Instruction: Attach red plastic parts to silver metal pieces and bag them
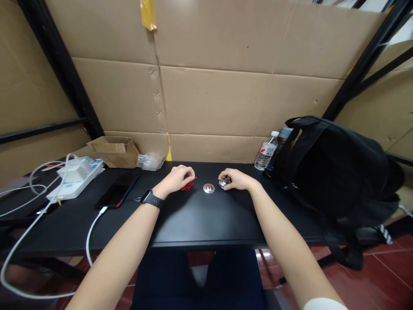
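Observation:
My left hand (pixel 177 177), with a dark watch on its wrist, is over a small heap of thin red loops (pixel 187 187) on the black table. Its thumb and index finger are pinched together, and a bit of red shows at their tips. Between my hands lies a shallow round metal dish (pixel 209 188) with a small red piece in its middle. To the right of it, my right hand (pixel 237 178) has its fingers curled round a shiny round metal object (pixel 223 183). Part of that object is hidden by the fingers.
On the left are a phone (pixel 118 190) on a white cable, a power strip (pixel 75 178), a paper bag (pixel 119 153) and clear plastic wrap (pixel 151 161). A water bottle (pixel 266 151) and a black backpack (pixel 338 172) stand on the right. Cardboard (pixel 209 103) walls the back.

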Demonstrator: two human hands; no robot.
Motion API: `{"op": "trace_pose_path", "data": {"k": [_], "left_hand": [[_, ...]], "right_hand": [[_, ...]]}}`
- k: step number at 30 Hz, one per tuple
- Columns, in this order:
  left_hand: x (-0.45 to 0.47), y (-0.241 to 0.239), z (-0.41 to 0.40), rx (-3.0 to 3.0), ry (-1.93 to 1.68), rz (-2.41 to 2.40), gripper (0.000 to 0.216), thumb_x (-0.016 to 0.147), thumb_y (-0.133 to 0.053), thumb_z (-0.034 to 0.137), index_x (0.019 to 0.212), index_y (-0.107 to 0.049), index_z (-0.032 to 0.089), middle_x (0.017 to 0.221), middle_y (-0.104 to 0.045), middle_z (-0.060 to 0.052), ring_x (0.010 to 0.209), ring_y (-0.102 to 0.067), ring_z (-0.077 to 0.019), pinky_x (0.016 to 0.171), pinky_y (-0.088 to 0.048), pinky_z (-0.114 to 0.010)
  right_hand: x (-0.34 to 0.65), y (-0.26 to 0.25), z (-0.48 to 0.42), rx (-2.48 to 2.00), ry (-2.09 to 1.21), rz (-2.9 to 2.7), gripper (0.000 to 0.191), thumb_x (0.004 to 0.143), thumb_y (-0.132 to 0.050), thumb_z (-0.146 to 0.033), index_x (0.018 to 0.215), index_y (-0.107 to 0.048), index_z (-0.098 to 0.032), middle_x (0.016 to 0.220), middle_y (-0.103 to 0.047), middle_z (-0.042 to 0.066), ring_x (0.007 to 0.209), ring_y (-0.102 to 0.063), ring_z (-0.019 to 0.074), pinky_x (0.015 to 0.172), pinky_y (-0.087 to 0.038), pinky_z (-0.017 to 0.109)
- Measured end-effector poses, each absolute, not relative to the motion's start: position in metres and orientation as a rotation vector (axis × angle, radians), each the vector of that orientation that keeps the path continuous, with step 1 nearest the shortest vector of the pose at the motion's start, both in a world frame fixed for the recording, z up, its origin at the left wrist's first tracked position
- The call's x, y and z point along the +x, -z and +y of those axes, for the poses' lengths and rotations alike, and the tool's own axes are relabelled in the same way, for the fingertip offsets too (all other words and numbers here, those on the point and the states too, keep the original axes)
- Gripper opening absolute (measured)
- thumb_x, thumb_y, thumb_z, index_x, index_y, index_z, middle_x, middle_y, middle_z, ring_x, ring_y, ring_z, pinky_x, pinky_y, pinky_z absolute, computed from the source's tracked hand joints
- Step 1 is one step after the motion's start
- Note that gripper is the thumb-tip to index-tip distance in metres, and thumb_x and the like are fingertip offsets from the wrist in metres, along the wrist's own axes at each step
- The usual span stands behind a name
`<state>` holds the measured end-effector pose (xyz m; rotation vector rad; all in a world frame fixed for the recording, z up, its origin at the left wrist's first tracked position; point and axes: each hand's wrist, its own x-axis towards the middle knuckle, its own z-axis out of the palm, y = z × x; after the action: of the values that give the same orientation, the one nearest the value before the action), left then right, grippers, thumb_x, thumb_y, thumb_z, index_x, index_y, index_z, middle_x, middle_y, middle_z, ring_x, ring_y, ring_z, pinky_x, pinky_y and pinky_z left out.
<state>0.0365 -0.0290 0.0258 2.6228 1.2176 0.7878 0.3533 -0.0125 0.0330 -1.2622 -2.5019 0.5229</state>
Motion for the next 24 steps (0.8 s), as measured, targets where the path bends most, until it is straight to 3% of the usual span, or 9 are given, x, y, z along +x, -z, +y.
{"op": "trace_pose_path", "data": {"k": [6,12,16,24], "left_hand": [[0.043,-0.027,-0.031,2.626,-0.868,1.167,0.011,0.088,-0.064,0.031,0.083,-0.068,0.022,0.088,-0.073,-0.001,0.09,-0.064,-0.0191,0.085,-0.045,-0.031],[0.048,-0.025,-0.031,2.552,-0.905,1.177,0.015,0.085,-0.07,0.036,0.093,-0.073,0.024,0.087,-0.076,-0.002,0.095,-0.065,-0.021,0.091,-0.046,-0.034],[0.052,-0.026,-0.033,2.577,-0.882,1.127,0.014,0.087,-0.068,0.037,0.088,-0.074,0.025,0.086,-0.076,-0.001,0.097,-0.064,-0.0213,0.093,-0.045,-0.035],[0.068,-0.018,-0.035,2.393,-1.202,1.109,0.014,0.09,-0.064,0.034,0.092,-0.071,0.023,0.105,-0.068,-0.005,0.103,-0.062,-0.0208,0.096,-0.047,-0.035]], "right_hand": [[0.353,-0.032,-0.012,-1.187,-0.518,-2.48,0.043,0.061,-0.084,-0.014,0.102,-0.073,-0.021,0.096,-0.065,0.002,0.082,-0.063,0.0161,0.076,-0.048,0.027],[0.347,-0.035,-0.014,-1.062,-0.488,-2.375,0.045,0.063,-0.085,-0.017,0.106,-0.072,-0.021,0.102,-0.066,0.004,0.083,-0.062,0.0159,0.077,-0.048,0.028],[0.328,-0.037,-0.022,-0.895,-0.541,-2.251,0.044,0.068,-0.083,-0.023,0.11,-0.07,-0.023,0.111,-0.066,0.006,0.086,-0.063,0.016,0.072,-0.049,0.028],[0.285,-0.029,-0.042,-0.745,-0.668,-2.043,0.047,0.071,-0.083,-0.03,0.115,-0.067,-0.025,0.121,-0.063,0.007,0.093,-0.067,0.0176,0.075,-0.052,0.029]]}}
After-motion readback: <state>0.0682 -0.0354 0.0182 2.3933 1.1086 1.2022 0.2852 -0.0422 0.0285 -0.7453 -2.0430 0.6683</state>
